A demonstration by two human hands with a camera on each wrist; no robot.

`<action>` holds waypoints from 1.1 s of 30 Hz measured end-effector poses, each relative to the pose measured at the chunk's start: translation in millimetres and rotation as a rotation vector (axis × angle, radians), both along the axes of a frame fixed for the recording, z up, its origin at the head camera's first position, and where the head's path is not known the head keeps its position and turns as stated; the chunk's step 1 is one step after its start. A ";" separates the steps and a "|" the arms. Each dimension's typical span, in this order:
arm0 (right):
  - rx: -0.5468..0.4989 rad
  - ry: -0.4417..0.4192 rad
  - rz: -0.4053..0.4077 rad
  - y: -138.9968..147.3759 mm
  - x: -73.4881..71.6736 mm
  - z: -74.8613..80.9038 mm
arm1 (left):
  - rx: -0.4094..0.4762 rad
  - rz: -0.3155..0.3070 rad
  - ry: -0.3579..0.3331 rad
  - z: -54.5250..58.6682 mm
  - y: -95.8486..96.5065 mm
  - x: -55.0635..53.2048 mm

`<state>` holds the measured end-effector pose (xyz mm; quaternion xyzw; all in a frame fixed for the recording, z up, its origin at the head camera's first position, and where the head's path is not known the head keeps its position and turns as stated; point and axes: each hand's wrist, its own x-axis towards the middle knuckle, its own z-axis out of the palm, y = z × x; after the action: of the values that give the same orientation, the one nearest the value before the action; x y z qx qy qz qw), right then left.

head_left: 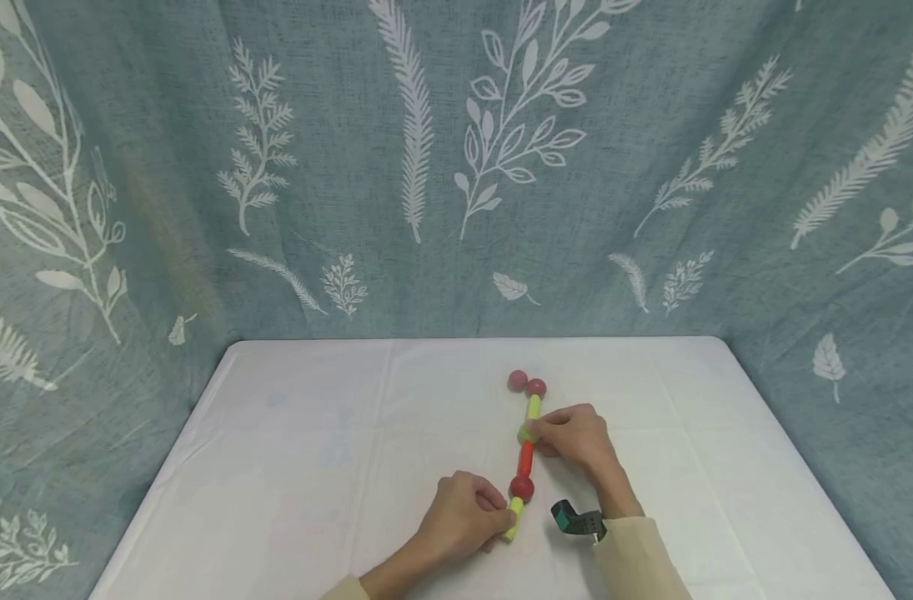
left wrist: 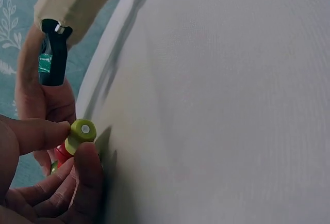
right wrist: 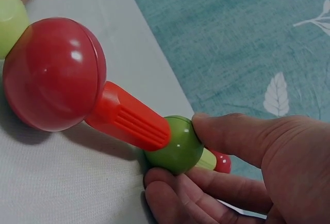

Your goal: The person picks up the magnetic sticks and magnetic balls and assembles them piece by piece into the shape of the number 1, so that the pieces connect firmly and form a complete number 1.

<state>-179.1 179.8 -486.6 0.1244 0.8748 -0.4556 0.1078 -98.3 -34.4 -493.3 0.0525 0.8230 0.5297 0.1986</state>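
A chain of balls and rods runs away from me over the white table. My left hand point(head_left: 462, 518) pinches its near end, a yellow-green rod point(left wrist: 78, 137) with a pale disc on its end face. Joined to that rod is a large red ball point(right wrist: 54, 74), then a red ribbed rod point(right wrist: 131, 116). Between thumb and fingers my right hand point(head_left: 579, 435) holds the green ball point(right wrist: 178, 144) at the red rod's far end. Beyond it come a second yellow-green rod point(head_left: 534, 407) and another red ball point(head_left: 536, 387), partly hidden by the fingers in the right wrist view.
One more red ball point(head_left: 518, 381) sits close beside the chain's far end; whether they touch I cannot tell. The white-covered table point(head_left: 291, 450) meets a blue-green leaf-patterned cloth point(head_left: 441, 167) behind. A dark wrist camera point(head_left: 576, 521) juts from the right sleeve.
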 end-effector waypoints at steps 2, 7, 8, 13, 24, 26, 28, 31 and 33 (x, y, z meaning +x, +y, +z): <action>0.002 -0.002 -0.002 0.4 -0.3 -0.3 | 0.003 0.005 -0.012 -1.7 3.0 -0.5; 0.000 -0.006 -0.005 0.6 -0.2 -0.7 | 0.016 0.017 -0.043 -2.1 8.8 0.2; 0.000 -0.005 -0.006 0.7 -0.2 -0.7 | 0.014 0.015 -0.038 -1.6 9.4 0.3; -0.005 0.001 -0.010 1.1 0.1 -0.9 | 0.005 0.000 -0.003 0.8 10.3 1.2; -0.004 0.010 -0.015 -0.7 0.7 -0.1 | -0.009 0.007 0.021 1.4 14.3 2.8; -0.002 0.011 -0.018 -1.3 0.8 0.4 | -0.018 0.008 0.028 1.5 14.2 2.0; 0.000 0.011 -0.020 -1.8 0.9 1.0 | -0.025 0.009 0.026 1.5 13.9 0.9; 0.004 0.007 -0.022 -2.4 1.3 2.1 | -0.030 0.007 0.017 2.0 13.3 -0.1; 0.006 0.006 -0.022 -3.0 1.3 2.7 | -0.029 0.006 0.012 2.7 13.1 -0.5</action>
<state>-177.9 176.8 -484.0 0.1330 0.8752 -0.4543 0.0999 -98.7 -21.3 -490.6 0.0503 0.8319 0.5179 0.1926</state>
